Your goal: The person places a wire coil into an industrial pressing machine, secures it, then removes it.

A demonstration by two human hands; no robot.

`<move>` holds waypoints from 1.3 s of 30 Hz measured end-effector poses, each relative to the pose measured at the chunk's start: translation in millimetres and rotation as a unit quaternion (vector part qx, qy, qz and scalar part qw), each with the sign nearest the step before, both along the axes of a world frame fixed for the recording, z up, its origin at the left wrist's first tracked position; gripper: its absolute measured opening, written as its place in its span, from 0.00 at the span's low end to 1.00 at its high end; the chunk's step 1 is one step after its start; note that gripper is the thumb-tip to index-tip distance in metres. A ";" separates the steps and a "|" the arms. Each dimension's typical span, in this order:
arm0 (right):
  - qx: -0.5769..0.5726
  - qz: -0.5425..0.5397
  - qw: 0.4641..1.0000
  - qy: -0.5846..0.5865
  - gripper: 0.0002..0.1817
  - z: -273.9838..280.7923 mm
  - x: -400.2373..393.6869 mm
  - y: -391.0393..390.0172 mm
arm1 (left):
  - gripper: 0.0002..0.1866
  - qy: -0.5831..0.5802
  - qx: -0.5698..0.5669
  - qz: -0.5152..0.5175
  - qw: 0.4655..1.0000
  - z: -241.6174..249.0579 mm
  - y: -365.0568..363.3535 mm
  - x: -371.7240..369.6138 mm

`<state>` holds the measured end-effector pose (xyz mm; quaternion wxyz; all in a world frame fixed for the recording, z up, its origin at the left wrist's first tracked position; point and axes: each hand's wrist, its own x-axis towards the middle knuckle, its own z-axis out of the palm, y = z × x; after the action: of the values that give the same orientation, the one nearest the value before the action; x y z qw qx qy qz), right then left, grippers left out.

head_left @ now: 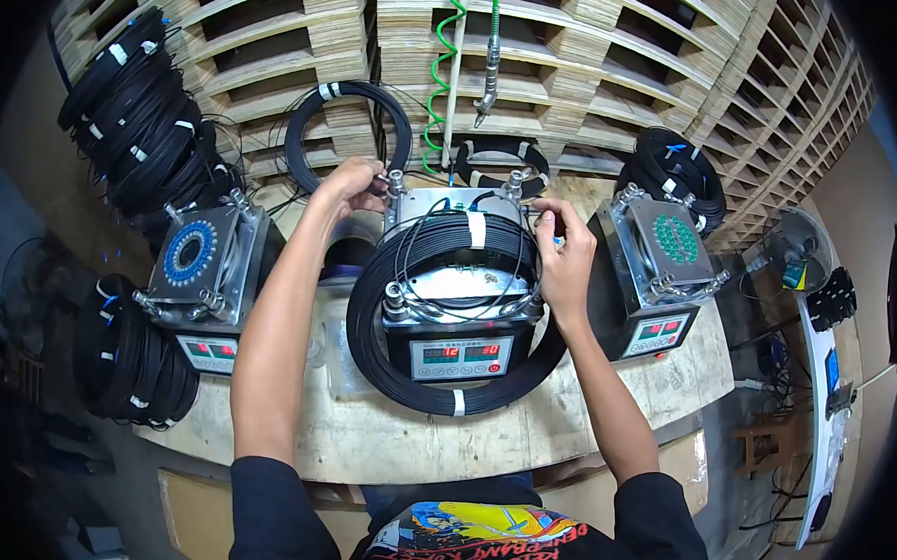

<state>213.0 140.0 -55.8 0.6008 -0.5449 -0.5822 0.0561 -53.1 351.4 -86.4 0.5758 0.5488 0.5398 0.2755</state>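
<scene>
A coil of black cable [365, 321], bound with white tape, hangs around the middle polishing-type machine [463, 343], whose front has a lit red and green display. My left hand [352, 186] is closed beside the metal knob [396, 182] at the machine's far left corner; a small dark thing shows at its fingertips, too small to name. At the far right corner my right hand [567, 247] has thumb and index finger drawn together, close to thin black cable at the machine's side. What lies between those fingers is hidden. Blue-ended connectors [459, 206] sit on the machine's top plate.
Similar machines stand left [186, 259] and right [678, 245]. Stacked black cable coils [135, 126] rise at the left, and more coils [678, 175] lie behind the right machine. An air gun [489, 82] hangs from a green hose before wooden pallets [579, 35].
</scene>
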 end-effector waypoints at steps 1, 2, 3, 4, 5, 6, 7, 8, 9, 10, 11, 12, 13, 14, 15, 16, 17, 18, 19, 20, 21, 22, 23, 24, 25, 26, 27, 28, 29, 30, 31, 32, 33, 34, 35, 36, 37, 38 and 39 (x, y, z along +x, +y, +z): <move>0.001 0.000 1.000 0.000 0.07 -2.0 0.8 1.1 | 0.18 -0.060 0.005 0.031 0.998 -1.3 -9.8 -2.9; -0.007 -0.003 1.000 -0.005 0.07 -0.9 0.6 -0.1 | 0.21 -0.069 0.025 0.067 0.995 -6.2 -16.5 -0.3; -0.004 -0.003 1.000 -0.005 0.07 -1.5 0.5 0.4 | 0.21 -0.064 0.038 0.095 0.993 -6.7 -26.0 3.8; 0.000 -0.003 1.000 -0.006 0.07 -1.8 0.9 0.8 | 0.21 -0.061 0.052 0.123 0.989 -4.3 -33.8 6.5; 0.002 -0.002 1.000 -0.007 0.07 -2.0 1.5 0.7 | 0.19 -0.072 0.050 0.143 0.986 -14.0 -29.8 6.8; 0.001 -0.004 1.000 -0.010 0.07 -2.3 2.0 0.8 | 0.19 -0.072 0.053 0.144 0.986 -20.4 -28.4 9.9; 0.000 -0.006 1.000 -0.013 0.07 -2.5 2.3 1.1 | 0.19 -0.111 0.090 0.180 0.973 -26.8 -28.7 15.8; 0.002 -0.006 1.000 -0.011 0.07 -2.4 2.5 1.6 | 0.18 -0.148 0.126 0.215 0.957 -32.2 -28.1 20.2; -0.001 -0.004 1.000 -0.006 0.07 -2.7 2.7 1.6 | 0.16 -0.181 0.135 0.216 0.950 -35.6 -28.2 22.6; -0.004 -0.003 1.000 0.000 0.07 -3.5 2.5 0.9 | 0.16 -0.180 0.136 0.216 0.950 -39.4 -29.1 24.0; -0.002 -0.003 1.000 0.000 0.07 -3.5 2.2 0.8 | 0.15 -0.239 0.142 0.206 0.938 -42.9 -29.9 26.6; -0.005 -0.004 1.000 0.000 0.07 -3.3 2.1 0.8 | 0.14 -0.298 0.147 0.194 0.923 -41.7 -31.9 29.5; -0.009 -0.007 1.000 -0.001 0.07 -3.3 2.3 0.9 | 0.14 -0.298 0.149 0.192 0.923 -39.4 -32.5 31.4; -0.007 -0.009 1.000 0.001 0.07 -4.0 2.8 1.2 | 0.14 -0.292 0.140 0.217 0.921 -37.5 -33.6 33.1; -0.005 -0.010 1.000 0.000 0.07 -4.7 3.4 2.1 | 0.14 -0.286 0.131 0.242 0.918 -33.7 -35.4 34.5; -0.004 -0.011 1.000 0.000 0.07 -5.6 3.9 2.3 | 0.14 -0.280 0.121 0.266 0.914 -30.1 -37.7 35.2; -0.002 -0.012 1.000 0.000 0.07 -6.1 4.2 2.6 | 0.14 -0.207 0.109 0.267 0.935 -25.6 -39.5 31.7; 0.006 -0.014 1.000 -0.007 0.08 -6.3 4.2 3.1 | 0.14 -0.207 0.111 0.266 0.935 -27.5 -38.9 31.3; 0.013 -0.016 1.000 -0.014 0.08 -6.7 4.4 3.2 | 0.14 -0.213 0.130 0.263 0.932 -30.1 -39.1 31.4; 0.015 -0.017 1.000 -0.013 0.08 -7.3 4.7 2.8 | 0.14 -0.219 0.148 0.260 0.929 -32.7 -39.3 31.3; 0.013 -0.015 1.000 -0.018 0.08 -7.6 5.3 2.7 | 0.14 -0.219 0.150 0.259 0.929 -32.2 -40.9 31.2; 0.011 -0.014 1.000 -0.024 0.09 -7.3 5.9 2.2 | 0.14 -0.267 0.143 0.262 0.916 -31.9 -42.7 31.0; 0.011 -0.015 1.000 -0.022 0.09 -7.1 5.9 1.1 | 0.15 -0.314 0.135 0.266 0.901 -32.4 -45.2 30.0; 0.000 -0.011 1.000 -0.021 0.09 -6.4 6.0 0.9 | 0.15 -0.312 0.136 0.265 0.902 -35.0 -44.2 29.0; -0.010 -0.007 1.000 -0.021 0.09 -5.6 6.4 0.5 | 0.16 -0.325 0.140 0.260 0.898 -37.1 -42.7 29.1; -0.011 -0.007 1.000 -0.020 0.09 -6.3 7.1 0.4 | 0.17 -0.339 0.145 0.255 0.894 -39.7 -42.2 28.8; 0.000 -0.005 1.000 -0.022 0.09 -8.1 7.8 1.4 | 0.17 -0.339 0.145 0.255 0.894 -39.1 -44.7 28.3; 0.012 -0.003 1.000 -0.024 0.09 -9.6 8.0 2.4 | 0.16 -0.355 0.131 0.245 0.893 -37.5 -46.5 27.5; 0.022 -0.004 0.999 -0.023 0.09 -10.2 7.4 3.0 | 0.16 -0.370 0.119 0.233 0.891 -34.8 -47.4 26.7; 0.024 -0.005 0.999 -0.022 0.09 -8.4 6.0 1.4 | 0.16 -0.370 0.121 0.232 0.892 -36.7 -42.7 24.6; 0.013 -0.004 1.000 -0.016 0.09 -5.7 4.6 -0.6 | 0.15 -0.348 0.089 0.231 0.904 -38.0 -37.2 22.3; 0.001 -0.003 1.000 -0.010 0.08 -3.2 3.8 -2.0 | 0.14 -0.326 0.057 0.232 0.915 -40.2 -33.0 20.5; 0.004 -0.002 1.000 -0.011 0.08 -3.3 4.1 -2.0 | 0.12 -0.310 0.062 0.222 0.922 -42.6 -33.9 19.8; 0.006 0.000 1.000 -0.008 0.08 -5.7 4.6 -1.2 | 0.12 -0.312 0.065 0.221 0.922 -45.0 -34.3 20.7; 0.007 0.001 1.000 -0.004 0.08 -6.8 5.3 0.0 | 0.12 -0.329 0.085 0.221 0.914 -47.5 -34.7 21.8; 0.010 0.001 1.000 -0.004 0.08 -6.4 5.8 0.9 | 0.11 -0.344 0.103 0.220 0.907 -46.6 -37.6 22.5; 0.010 0.003 1.000 -0.001 0.08 -6.7 5.8 1.0 | 0.15 -0.366 0.085 0.229 0.898 -46.3 -40.7 21.9; 0.010 0.005 1.000 0.002 0.08 -7.2 5.6 0.1 | 0.15 -0.365 0.086 0.229 0.898 -45.5 -42.8 21.0; 0.010 0.004 1.000 0.003 0.08 -6.7 5.3 -0.6 | 0.18 -0.359 0.080 0.237 0.899 -41.0 -46.6 20.8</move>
<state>218.3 139.3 -62.6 0.6076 -0.5361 -0.5835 0.0541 -32.3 304.7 -127.5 0.6024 0.3132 0.3866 0.6242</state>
